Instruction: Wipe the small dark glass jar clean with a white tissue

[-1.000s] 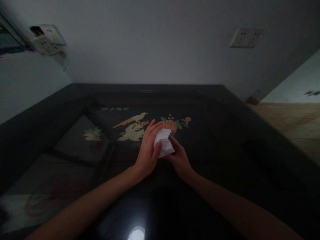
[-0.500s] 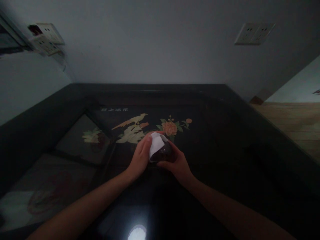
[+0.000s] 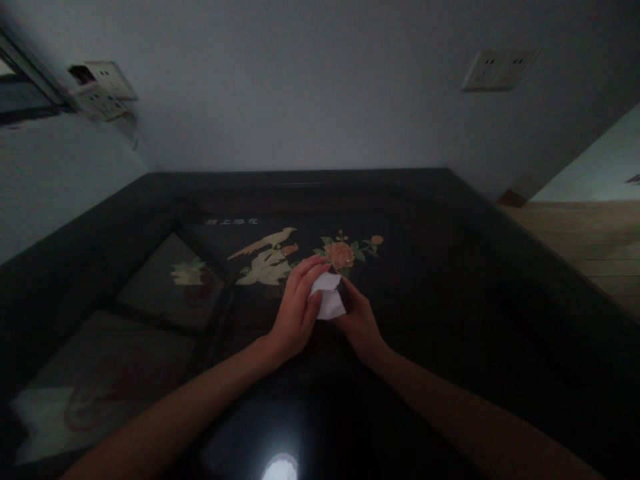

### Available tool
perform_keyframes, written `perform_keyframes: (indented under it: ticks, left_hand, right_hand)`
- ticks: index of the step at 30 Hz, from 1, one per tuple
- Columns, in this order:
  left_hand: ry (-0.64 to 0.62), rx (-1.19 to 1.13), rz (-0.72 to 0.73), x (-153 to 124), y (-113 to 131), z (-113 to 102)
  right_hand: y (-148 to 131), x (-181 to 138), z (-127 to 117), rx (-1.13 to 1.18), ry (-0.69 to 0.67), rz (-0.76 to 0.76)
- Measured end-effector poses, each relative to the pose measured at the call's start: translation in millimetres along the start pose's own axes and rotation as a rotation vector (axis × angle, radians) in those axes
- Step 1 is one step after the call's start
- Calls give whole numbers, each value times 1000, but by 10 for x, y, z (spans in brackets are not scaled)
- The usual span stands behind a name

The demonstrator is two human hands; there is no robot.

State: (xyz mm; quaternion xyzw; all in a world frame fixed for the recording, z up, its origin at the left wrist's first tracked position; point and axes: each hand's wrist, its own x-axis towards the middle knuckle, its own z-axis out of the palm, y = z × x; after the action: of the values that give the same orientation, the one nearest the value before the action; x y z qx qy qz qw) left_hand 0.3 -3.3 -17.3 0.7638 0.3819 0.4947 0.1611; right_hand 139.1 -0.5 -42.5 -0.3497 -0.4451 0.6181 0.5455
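My left hand (image 3: 295, 310) is closed on a folded white tissue or paper (image 3: 331, 301), its thumb in front and its fingers over the top. The paper lies against a dark, rounded object (image 3: 343, 288), mostly hidden between my hands; its kind cannot be made out. My right hand (image 3: 363, 323) curls around the right side of that dark object. Both hands are above the glossy black tabletop (image 3: 425, 347), just in front of its printed peony (image 3: 340, 255) and bird picture (image 3: 265, 267).
A pale wall stands behind the table, with a double socket (image 3: 501, 69) at right and more sockets (image 3: 107, 80) at left. Wooden flooring (image 3: 590, 230) shows beyond the right edge. A lamp's reflection (image 3: 280, 468) shines in the near tabletop.
My left hand has moved a little right with the white paper, which now covers most of the dark object's visible front. My right hand still holds the object. The view has shifted slightly.
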Motion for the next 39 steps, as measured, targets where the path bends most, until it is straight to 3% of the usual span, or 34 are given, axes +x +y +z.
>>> perform_keyframes:
  ticks: [2,8,12,15,21,25,29,39]
  left_hand:
    - [19,-96,-153,37,16,-22]
    - [98,-472,-809,197,2,-67]
    - [158,-648,-1049,272,-53,-89]
    - [151,-608,-1028,272,-39,-86]
    - [16,-218,-380,62,18,41]
    - [-34,-85,-228,-27,-5,71]
    - [-25,-203,-368,48,26,5]
    - [119,-602,-1015,318,-84,17]
  right_hand:
    - [25,13,1,-1,1,19]
    - [53,27,-8,-91,-10,-27]
    - [32,12,-12,-165,-25,-52]
    - [35,12,-15,-206,-16,-57]
    - [11,64,-29,-83,58,6]
    - [-17,68,-39,-108,73,10]
    - [-2,45,-21,-97,67,26]
    - [14,14,-40,-231,75,-60]
